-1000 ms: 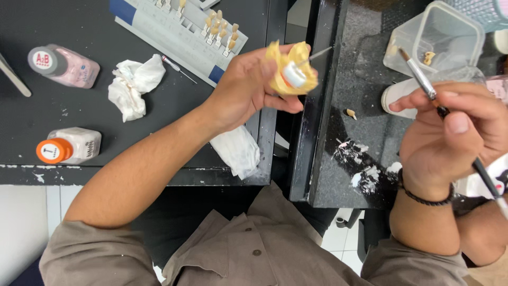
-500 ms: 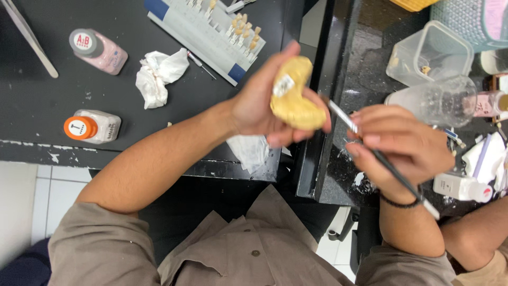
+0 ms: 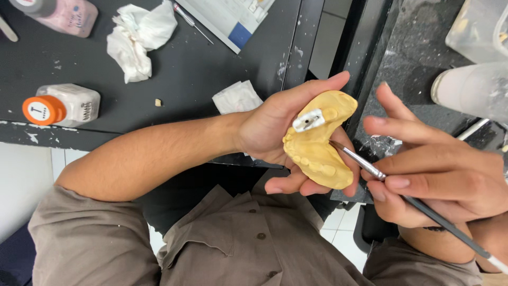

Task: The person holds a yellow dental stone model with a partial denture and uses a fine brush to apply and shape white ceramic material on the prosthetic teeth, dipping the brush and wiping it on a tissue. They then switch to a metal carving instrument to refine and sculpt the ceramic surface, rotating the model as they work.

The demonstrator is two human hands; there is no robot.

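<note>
Brush (image 3: 365, 165) touches dental cast (image 3: 320, 143) between hands.

The black worktop (image 3: 211, 69) carried two bottles, an orange-capped (image 3: 61, 105) and a pink one (image 3: 63, 13), and crumpled tissues (image 3: 140, 39).

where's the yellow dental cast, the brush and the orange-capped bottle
yellow dental cast (image 3: 317, 153): head view, on its toothed arch, held in the left hand (image 3: 270, 132).
brush (image 3: 370, 168): head view, on the metal ferrule, held by the right hand (image 3: 450, 180).
orange-capped bottle (image 3: 79, 105): head view, on its white body.
</note>
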